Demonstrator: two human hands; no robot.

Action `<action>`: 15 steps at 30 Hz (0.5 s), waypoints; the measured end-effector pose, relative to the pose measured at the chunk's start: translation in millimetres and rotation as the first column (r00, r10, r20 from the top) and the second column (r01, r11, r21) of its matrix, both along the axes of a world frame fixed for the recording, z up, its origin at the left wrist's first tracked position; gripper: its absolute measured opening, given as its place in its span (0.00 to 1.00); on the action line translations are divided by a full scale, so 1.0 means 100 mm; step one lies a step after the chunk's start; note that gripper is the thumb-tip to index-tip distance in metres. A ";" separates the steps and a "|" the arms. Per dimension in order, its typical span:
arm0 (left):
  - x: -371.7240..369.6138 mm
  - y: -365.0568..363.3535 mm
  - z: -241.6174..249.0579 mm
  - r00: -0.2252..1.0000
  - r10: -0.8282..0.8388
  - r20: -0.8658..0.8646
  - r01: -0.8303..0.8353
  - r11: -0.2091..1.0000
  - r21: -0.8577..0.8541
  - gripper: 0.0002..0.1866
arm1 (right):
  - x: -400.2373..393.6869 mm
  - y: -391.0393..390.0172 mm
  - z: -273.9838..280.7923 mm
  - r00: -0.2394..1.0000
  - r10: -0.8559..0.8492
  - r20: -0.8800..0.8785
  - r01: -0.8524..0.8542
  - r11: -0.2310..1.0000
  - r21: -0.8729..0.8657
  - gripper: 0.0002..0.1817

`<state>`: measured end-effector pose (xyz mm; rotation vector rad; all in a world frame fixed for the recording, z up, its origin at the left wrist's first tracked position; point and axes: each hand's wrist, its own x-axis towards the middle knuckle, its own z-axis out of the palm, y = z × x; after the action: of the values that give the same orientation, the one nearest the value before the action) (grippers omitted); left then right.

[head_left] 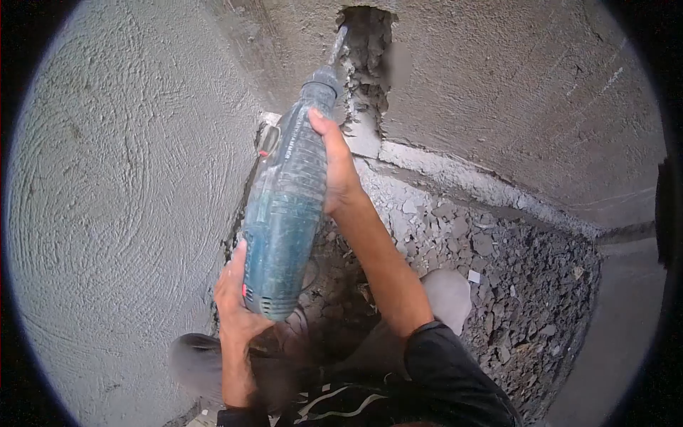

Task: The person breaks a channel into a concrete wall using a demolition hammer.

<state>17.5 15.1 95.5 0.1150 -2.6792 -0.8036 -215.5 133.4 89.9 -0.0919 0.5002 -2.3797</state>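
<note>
A dusty blue-green rotary hammer (288,206) slants up across the middle of the view. Its chisel bit (337,48) reaches into the left side of a rough channel (368,53) cut in the wall; whether the tip touches is hard to tell. My right hand (338,165) is closed along the front of the tool's body, thumb on top. At the rear end, my left hand (235,299) grips the handle side, its fingers largely hidden by the housing.
Broken plaster and rubble (491,285) cover the floor below. A rough plastered wall (128,185) stands close on the left. A pale ledge (455,171) runs along the foot of the channelled wall (498,78). My knees (448,299) are bent beneath my arms.
</note>
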 end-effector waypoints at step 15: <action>-0.05 0.03 -0.01 0.992 0.116 -0.042 -0.112 0.989 0.094 0.50 | 0.04 -0.10 0.01 0.998 -0.061 0.010 0.061 0.997 0.047 0.29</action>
<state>12.6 18.0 94.0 0.2661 -2.5656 -0.8820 -211.9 123.1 90.6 -0.0423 0.5601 -2.4249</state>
